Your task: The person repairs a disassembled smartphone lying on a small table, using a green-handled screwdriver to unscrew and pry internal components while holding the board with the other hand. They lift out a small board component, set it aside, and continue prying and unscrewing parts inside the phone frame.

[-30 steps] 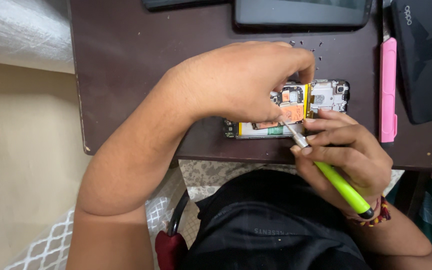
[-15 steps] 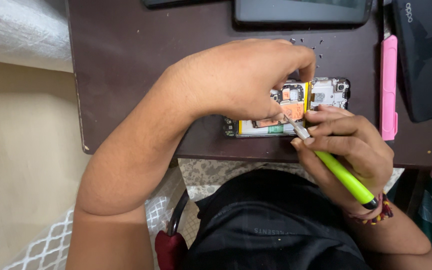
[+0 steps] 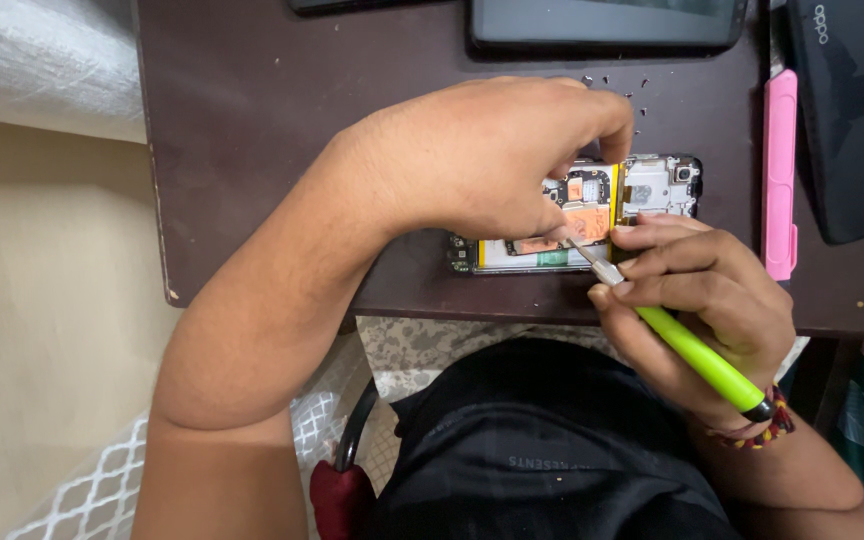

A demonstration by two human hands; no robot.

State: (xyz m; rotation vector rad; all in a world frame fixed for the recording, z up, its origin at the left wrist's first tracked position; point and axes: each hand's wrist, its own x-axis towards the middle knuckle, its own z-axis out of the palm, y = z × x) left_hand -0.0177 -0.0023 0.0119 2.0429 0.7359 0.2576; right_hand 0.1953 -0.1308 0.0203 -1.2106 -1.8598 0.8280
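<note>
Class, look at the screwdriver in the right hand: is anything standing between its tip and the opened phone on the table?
Nothing visible blocks it. The right hand holds the green screwdriver with its metal tip right at the opened phone. The left hand reaches in from above and covers part of the phone, beside the tip, not across it.

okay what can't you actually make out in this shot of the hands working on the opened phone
Head view only:
- Opened phone: its left part is hidden under the left hand.
- Screwdriver: the tip's contact point sits under the left hand's fingers, and the right hand covers part of the shaft.
- Tiny screws on the table: too small to count.
- Dark tablet: cut off by the top edge.
</note>
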